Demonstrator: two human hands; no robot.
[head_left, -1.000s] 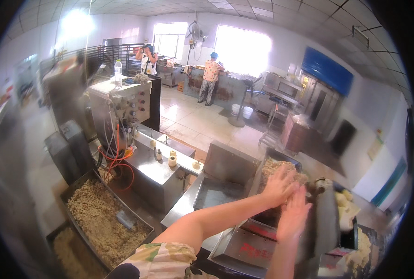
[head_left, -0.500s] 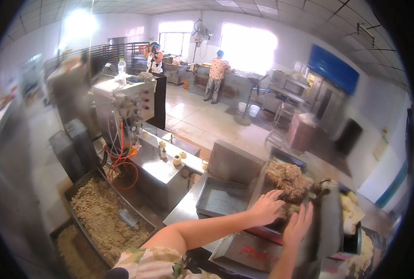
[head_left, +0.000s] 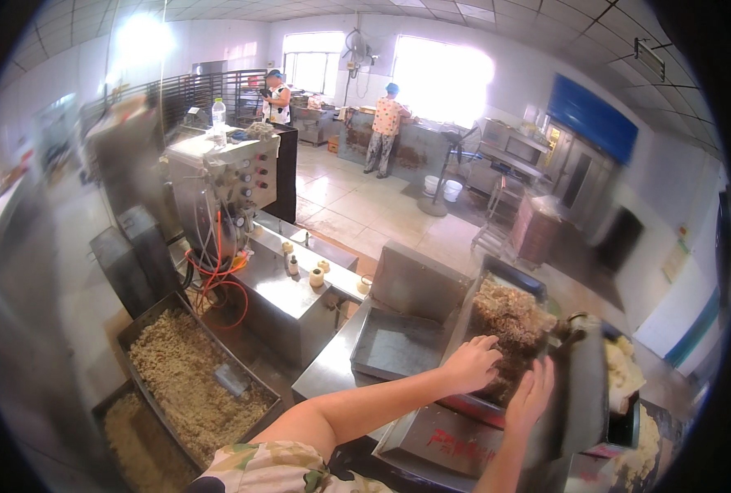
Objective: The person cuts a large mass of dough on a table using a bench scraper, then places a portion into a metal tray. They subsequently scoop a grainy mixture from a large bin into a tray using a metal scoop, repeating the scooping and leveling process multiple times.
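Note:
My left hand [head_left: 474, 361] reaches from the lower middle to the front of a brown crumbly mixture [head_left: 505, 308] in a metal hopper [head_left: 451, 320], its fingers loosely curved and apart. To its right, my right hand [head_left: 532, 386] is open, fingers extended at the near edge of the dark part of the mixture. Neither hand visibly grips anything. A metal cover marked in red [head_left: 419, 444] lies just below both hands, and a metal roller end [head_left: 575, 324] sits behind my right hand. Pale dough [head_left: 620, 361] lies in the section to the right.
An empty tray [head_left: 394, 345] stands left of the hopper. A long tray of crumbly mixture [head_left: 184, 370] is lower left, beside a control machine [head_left: 217, 177] with hoses. A steel bench [head_left: 283, 292] holds small moulds. Two co-workers [head_left: 276, 103] [head_left: 386, 123] stand at the back, near a trolley [head_left: 493, 230].
Both hands have moved down toward me from atop the mixture and drawn slightly apart, uncovering more of it. The co-worker at back left has lowered the hands from the face.

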